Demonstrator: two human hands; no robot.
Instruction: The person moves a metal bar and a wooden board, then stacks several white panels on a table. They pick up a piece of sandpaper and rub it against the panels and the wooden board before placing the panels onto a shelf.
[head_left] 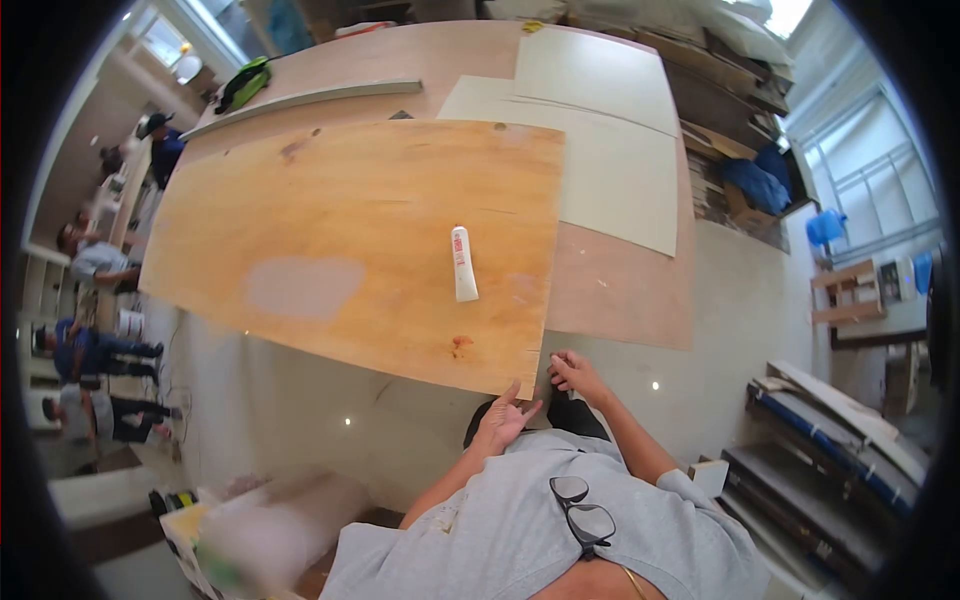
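Right before me lies the yellowish wooden board [390,220], its near corner beside my fingers [513,392]. My left hand [504,422] spreads open and empty at its edge; my right hand [573,371] curls loosely, holding what, if anything, I cannot tell. Farther in lies the white tube [463,264].

Floor [300,390]: pale, glossy, small bright spots of light gleaming back at me | Right: tall barred window [870,165], brightly lit, a low wooden stand [845,313] near it | Left: whitish open shelving [42,290] | Upper left: another bright window [168,42], light pouring through
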